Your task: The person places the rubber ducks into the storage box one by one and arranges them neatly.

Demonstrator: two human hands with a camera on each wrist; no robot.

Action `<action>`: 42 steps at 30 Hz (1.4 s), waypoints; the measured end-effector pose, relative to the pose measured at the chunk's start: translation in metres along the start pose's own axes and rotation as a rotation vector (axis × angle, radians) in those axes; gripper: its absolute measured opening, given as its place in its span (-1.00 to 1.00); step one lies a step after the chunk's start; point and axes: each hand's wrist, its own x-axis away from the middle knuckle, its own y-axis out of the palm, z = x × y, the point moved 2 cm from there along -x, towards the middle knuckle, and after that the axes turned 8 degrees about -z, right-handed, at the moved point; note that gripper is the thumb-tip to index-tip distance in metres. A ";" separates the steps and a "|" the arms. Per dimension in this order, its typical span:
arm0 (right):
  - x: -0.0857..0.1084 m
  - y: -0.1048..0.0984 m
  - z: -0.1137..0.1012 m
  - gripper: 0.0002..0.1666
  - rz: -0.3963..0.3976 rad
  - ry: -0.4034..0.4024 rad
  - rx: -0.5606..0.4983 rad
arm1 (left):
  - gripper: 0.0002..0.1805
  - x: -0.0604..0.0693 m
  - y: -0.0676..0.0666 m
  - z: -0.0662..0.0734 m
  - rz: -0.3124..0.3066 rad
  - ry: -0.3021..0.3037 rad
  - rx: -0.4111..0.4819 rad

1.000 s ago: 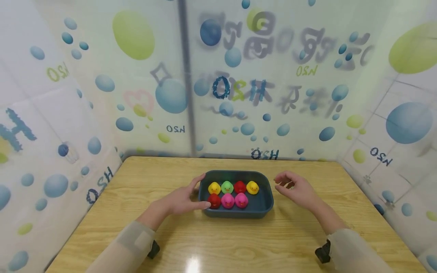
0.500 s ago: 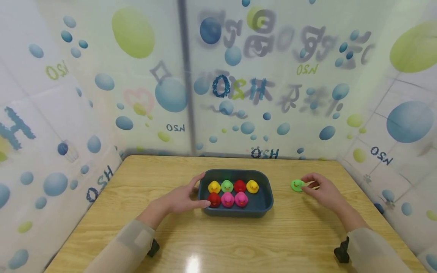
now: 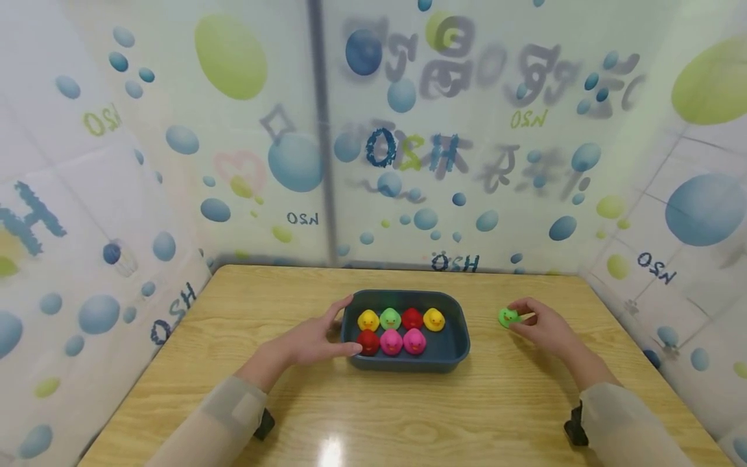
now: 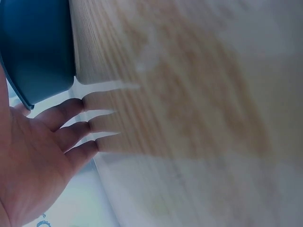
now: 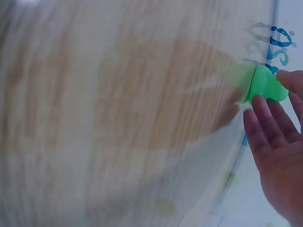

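Several rubber ducks stand in two rows inside a dark blue tray (image 3: 403, 365): yellow (image 3: 368, 320), green, red and yellow at the back, red and two pink ones (image 3: 415, 341) in front. At the tray's left end, my left hand (image 3: 309, 337) rests with its thumb over the near rim and its index finger against the far corner. In the left wrist view its other fingers lie extended beside the tray's wall. To the right of the tray, my right hand (image 3: 545, 327) pinches a bright green rubber duck (image 5: 262, 85) between thumb and fingers, at the table surface.
The wooden table (image 3: 373, 415) has a glossy surface that mirrors the hands. Printed curtains with bubbles and lettering (image 3: 455, 263) stand close behind its far edge and along both sides. Inside the tray, bare floor shows at the front right.
My right hand moved right, away from the tray's side, to the green duck, then closed its fingers further round it. My left hand and the ducks in the tray stayed put.
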 end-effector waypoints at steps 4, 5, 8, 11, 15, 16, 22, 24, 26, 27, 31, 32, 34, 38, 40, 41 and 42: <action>-0.001 0.001 0.000 -0.50 0.027 0.004 0.038 | 0.22 -0.001 0.000 0.000 -0.002 0.003 -0.001; -0.001 0.002 0.000 -0.52 0.035 0.002 0.046 | 0.22 -0.001 0.000 0.000 -0.003 0.001 -0.001; -0.002 0.003 -0.002 -0.57 0.056 -0.006 0.062 | 0.22 -0.002 0.000 0.000 -0.004 0.002 0.000; -0.004 0.003 -0.004 -0.60 0.062 -0.012 0.065 | 0.22 -0.002 0.000 -0.001 0.000 0.003 0.000; -0.003 0.003 -0.007 -0.62 0.038 0.009 0.056 | 0.21 -0.001 0.000 -0.001 0.006 0.001 -0.001; -0.003 0.003 -0.007 -0.62 0.028 0.018 0.055 | 0.21 -0.001 0.000 -0.001 0.007 0.002 -0.001; 0.002 0.004 -0.007 -0.64 -0.013 0.033 0.055 | 0.21 -0.001 -0.001 0.000 0.008 0.003 -0.002; 0.003 0.004 -0.006 -0.63 -0.008 0.025 0.062 | 0.21 -0.001 -0.001 0.001 0.007 0.003 -0.002; 0.004 0.005 -0.006 -0.62 -0.005 0.012 0.070 | 0.22 -0.001 -0.001 0.001 0.007 0.003 -0.002; 0.005 0.005 -0.006 -0.61 -0.004 0.007 0.069 | 0.22 -0.001 -0.001 0.001 0.008 0.002 -0.003; 0.008 0.006 -0.006 -0.59 -0.006 0.008 0.048 | 0.21 -0.001 0.000 0.001 0.009 0.002 -0.007; 0.009 0.006 -0.007 -0.59 -0.008 0.010 0.046 | 0.21 -0.001 0.000 0.001 0.009 0.002 -0.008; 0.010 0.006 -0.008 -0.59 -0.013 0.015 0.043 | 0.20 -0.001 0.000 0.001 0.012 0.002 -0.010; 0.014 0.006 -0.011 -0.62 -0.021 0.018 0.043 | 0.20 0.000 -0.001 0.001 0.012 0.005 -0.009; 0.016 0.007 -0.013 -0.64 -0.023 0.014 0.042 | 0.20 0.000 -0.001 0.001 0.009 0.007 -0.006; 0.017 0.008 -0.013 -0.65 -0.026 0.010 0.039 | 0.20 0.000 -0.001 0.001 0.008 0.007 -0.007; 0.018 0.008 -0.014 -0.66 -0.030 0.002 0.040 | 0.20 0.000 -0.001 0.001 0.006 0.007 -0.007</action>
